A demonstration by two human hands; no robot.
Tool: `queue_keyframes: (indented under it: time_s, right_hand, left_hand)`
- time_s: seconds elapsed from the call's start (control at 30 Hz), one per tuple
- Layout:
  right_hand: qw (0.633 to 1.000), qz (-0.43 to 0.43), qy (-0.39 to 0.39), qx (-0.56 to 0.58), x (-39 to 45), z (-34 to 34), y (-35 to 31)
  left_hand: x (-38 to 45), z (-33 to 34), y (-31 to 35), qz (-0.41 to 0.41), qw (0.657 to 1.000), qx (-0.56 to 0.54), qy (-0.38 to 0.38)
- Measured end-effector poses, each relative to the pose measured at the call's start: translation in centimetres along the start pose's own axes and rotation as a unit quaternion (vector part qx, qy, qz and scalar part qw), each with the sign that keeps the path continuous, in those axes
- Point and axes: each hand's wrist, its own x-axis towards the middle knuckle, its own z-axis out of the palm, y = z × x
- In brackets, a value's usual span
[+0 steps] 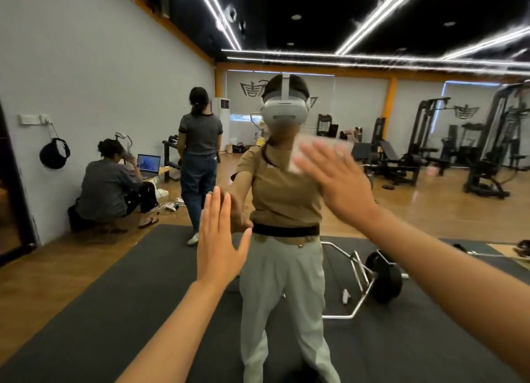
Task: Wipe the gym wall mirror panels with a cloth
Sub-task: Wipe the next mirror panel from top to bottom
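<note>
The wall mirror (430, 216) fills nearly the whole head view and shows my own reflection wearing a white headset. My left hand (219, 239) lies flat against the glass with straight fingers, meeting its reflection. My right hand (341, 182) is higher and further right, blurred by motion, with spread straight fingers. It presses a pale cloth (301, 156) onto the glass. Only a blurred pale patch of the cloth shows past my fingers.
The mirror reflects a person standing (199, 153) and a person crouching by a laptop (111, 187) at the left wall. A barbell (381, 279) lies on the black mat (114, 311), and gym machines (487, 153) stand at the right.
</note>
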Motion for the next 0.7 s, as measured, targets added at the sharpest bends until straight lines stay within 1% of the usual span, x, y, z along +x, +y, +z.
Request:
queue_keyframes:
  time_s: [0.03, 0.1, 0.17, 0.23, 0.27, 0.3, 0.33, 0.4, 0.43, 0.47, 0.5, 0.57, 0.6, 0.67, 0.7]
  right_hand:
    - [0.999, 0.042, 0.025, -0.008, 1.8, -1.1, 1.6]
    - [0.993, 0.098, 0.068, -0.009, 3.8, -2.4, 3.7]
    - [0.988, 0.126, 0.09, 0.005, 3.4, -2.5, 3.8]
    - [0.986, 0.137, 0.096, 0.027, 0.7, -1.4, 2.2]
    - [0.987, 0.133, 0.083, 0.042, -1.4, -0.6, 1.0]
    - [0.991, 0.115, 0.05, 0.052, -4.1, 0.4, -0.3]
    - [0.996, 0.079, 0.009, 0.05, -7.1, 1.4, -1.7]
    - [0.996, -0.037, -0.079, 0.019, -13.9, 2.9, -4.1]
    - [0.988, -0.095, -0.123, 0.004, -17.2, 3.4, -4.9]
    - [0.977, -0.14, -0.161, -0.01, -20.0, 3.6, -5.3]
    - [0.967, -0.164, -0.193, -0.024, -22.1, 3.6, -5.4]
    - [0.955, -0.18, -0.235, -0.036, -23.6, 3.2, -5.0]
    - [0.953, -0.183, -0.24, -0.031, -23.2, 2.9, -4.4]
    - [0.962, -0.161, -0.221, 0.002, -20.9, 2.2, -2.7]
    - [0.97, -0.131, -0.202, 0.026, -18.9, 1.6, -1.5]
  left_hand:
    - [0.0, 0.2, 0.3, -0.008, 1.0, 0.0, 0.004]
    - [0.0, 0.3, 0.8, -0.024, 1.0, 0.0, 0.008]
    - [0.0, 0.3, 1.2, -0.04, 0.999, 0.009, 0.006]
    - [-0.1, 0.3, 1.5, -0.051, 0.999, 0.011, 0.006]
    - [-0.1, 0.3, 1.6, -0.051, 0.999, 0.011, 0.009]
    - [-0.1, 0.3, 1.7, -0.05, 0.999, 0.011, 0.013]
    - [-0.1, 0.3, 1.8, -0.05, 0.999, 0.012, 0.015]
    - [-0.1, 0.3, 2.1, -0.058, 0.998, 0.013, 0.016]
    - [-0.1, 0.3, 2.2, -0.063, 0.998, 0.013, 0.016]
    - [-0.1, 0.4, 2.4, -0.068, 0.997, 0.012, 0.015]
    - [-0.1, 0.4, 2.5, -0.073, 0.997, 0.01, 0.016]
    - [0.0, 0.4, 2.6, -0.084, 0.996, -0.002, 0.02]
    - [0.0, 0.4, 2.6, -0.09, 0.996, -0.013, 0.024]
    - [0.1, 0.5, 2.7, -0.096, 0.994, -0.038, 0.037]
    - [0.1, 0.5, 2.8, -0.099, 0.993, -0.046, 0.042]
